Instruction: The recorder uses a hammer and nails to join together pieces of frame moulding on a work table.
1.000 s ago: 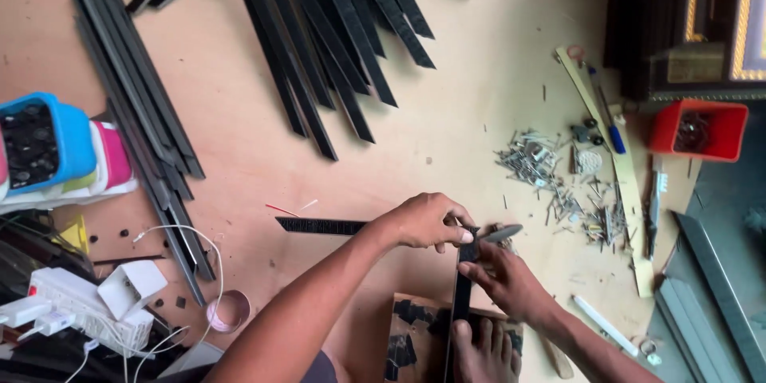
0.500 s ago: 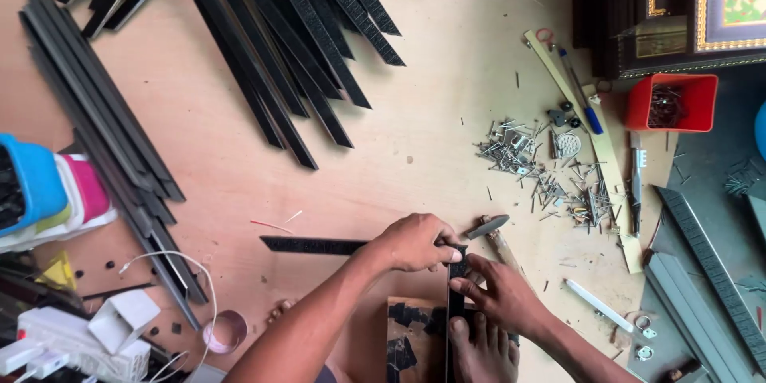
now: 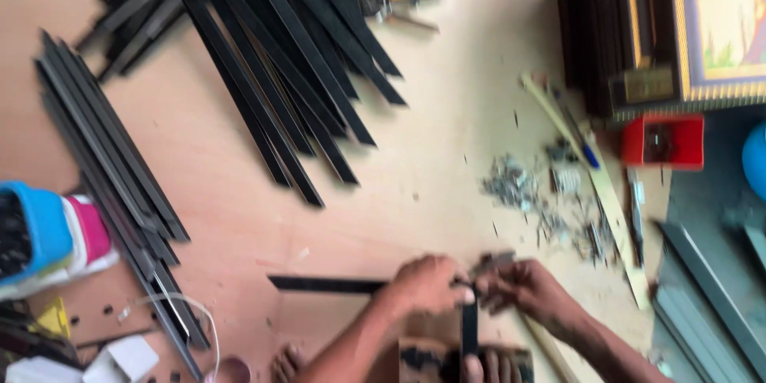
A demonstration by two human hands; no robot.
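My left hand (image 3: 427,285) grips the corner where two black frame strips meet. One strip (image 3: 327,284) runs left along the wooden floor, the other (image 3: 469,327) points toward me. My right hand (image 3: 523,287) closes on a small dark metal tool (image 3: 492,262) at that same corner, touching my left fingertips. The picture is blurred, so the tool's kind is unclear. Toes of a foot (image 3: 487,367) rest on the near strip, over a dark wooden block (image 3: 415,355).
Bundles of long black strips (image 3: 271,72) fan across the upper floor, another bundle (image 3: 112,183) at left. Loose metal bits (image 3: 542,191), a wooden stick (image 3: 586,171) and a red box (image 3: 662,141) lie right. Stacked picture frames (image 3: 670,24) stand top right. Blue and pink containers (image 3: 44,231) sit left.
The view has shifted down and right and blurred. Both hands stay together at the strip corner, now lower in the picture.
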